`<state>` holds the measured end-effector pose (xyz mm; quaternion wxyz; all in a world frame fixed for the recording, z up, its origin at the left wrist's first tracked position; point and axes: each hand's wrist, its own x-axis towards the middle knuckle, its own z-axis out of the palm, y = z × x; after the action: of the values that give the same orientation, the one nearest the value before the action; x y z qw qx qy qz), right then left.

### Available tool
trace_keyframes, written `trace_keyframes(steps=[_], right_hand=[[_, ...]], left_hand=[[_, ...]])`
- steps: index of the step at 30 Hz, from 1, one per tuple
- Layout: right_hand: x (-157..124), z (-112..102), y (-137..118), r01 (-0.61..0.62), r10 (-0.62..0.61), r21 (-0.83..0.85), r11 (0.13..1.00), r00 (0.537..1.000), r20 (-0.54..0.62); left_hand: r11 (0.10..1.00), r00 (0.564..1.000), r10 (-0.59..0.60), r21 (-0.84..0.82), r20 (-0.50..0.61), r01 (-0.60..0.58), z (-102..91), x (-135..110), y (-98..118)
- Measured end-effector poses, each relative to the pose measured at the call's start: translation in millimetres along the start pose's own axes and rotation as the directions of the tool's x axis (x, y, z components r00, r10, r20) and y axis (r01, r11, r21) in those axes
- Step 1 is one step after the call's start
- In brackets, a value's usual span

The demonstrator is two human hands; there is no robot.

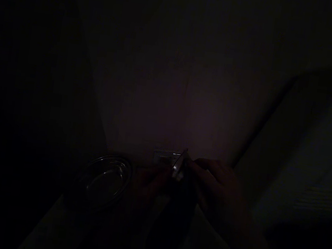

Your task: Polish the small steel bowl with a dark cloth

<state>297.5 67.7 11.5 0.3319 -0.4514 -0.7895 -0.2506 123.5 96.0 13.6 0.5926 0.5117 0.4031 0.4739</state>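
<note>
The scene is very dark. My right hand (217,188) reaches in from the lower right, its fingers pinched on a small shiny object (178,168) that I cannot name. My left hand (150,181) is only a faint shape just left of that object, touching or close to it; its fingers are too dim to read. A dark elongated object (171,223) lies below the two hands.
A round metal plate (102,181) sits to the left of the hands on a pale surface (48,231). A wall (184,82) rises right behind, with a small light rectangular fitting (164,156) low on it.
</note>
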Motion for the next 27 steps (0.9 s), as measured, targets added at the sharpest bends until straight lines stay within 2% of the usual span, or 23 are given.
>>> trace_keyframes(steps=[3, 5, 9, 14, 17, 21, 24, 27], right_hand=[[5.6, -3.8, -7.6, 0.078, -0.079, 0.06, 0.995, 0.997, 0.012], [7.8, -5.2, -11.6, 0.099, -0.1, 0.069, 0.993, 0.995, 0.013], [4.9, -2.4, -9.0, 0.036, -0.036, 0.009, 0.999, 0.999, -0.02], [-3.4, 5.4, 4.5, -0.091, 0.091, -0.002, 0.996, 0.996, -0.021], [-2.2, 3.8, 3.8, -0.065, 0.065, 0.029, 0.997, 0.998, -0.002], [4.7, -4.3, -6.3, 0.02, -0.022, 0.064, 0.998, 0.999, 0.04], [7.0, -6.5, -10.3, 0.074, -0.077, 0.079, 0.994, 0.996, 0.042], [3.4, -2.2, -5.3, 0.006, -0.006, 0.034, 0.999, 1.0, 0.014]], left_hand=[[1.0, 1.0, -0.025, 0.001, -0.011, 0.025, 1.9, 3.2, 2.5], [0.999, 0.997, -0.046, 0.011, -0.064, 0.047, 3.1, 4.2, 3.8], [0.998, 0.995, -0.037, 0.046, -0.088, 0.041, 3.2, 1.4, 1.0], [0.996, 1.0, -0.008, 0.087, 0.003, 0.007, 1.5, -2.6, -5.6], [0.999, 1.0, -0.003, 0.046, 0.009, 0.003, 1.8, -1.9, -4.2], [0.999, 0.997, 0.012, -0.033, 0.07, -0.01, 3.4, 1.5, 0.2], [0.999, 0.998, 0.009, -0.037, 0.064, -0.007, 4.7, 2.9, 0.1], [1.0, 0.999, 0.01, -0.026, 0.048, -0.009, 5.2, 1.1, -3.7]])
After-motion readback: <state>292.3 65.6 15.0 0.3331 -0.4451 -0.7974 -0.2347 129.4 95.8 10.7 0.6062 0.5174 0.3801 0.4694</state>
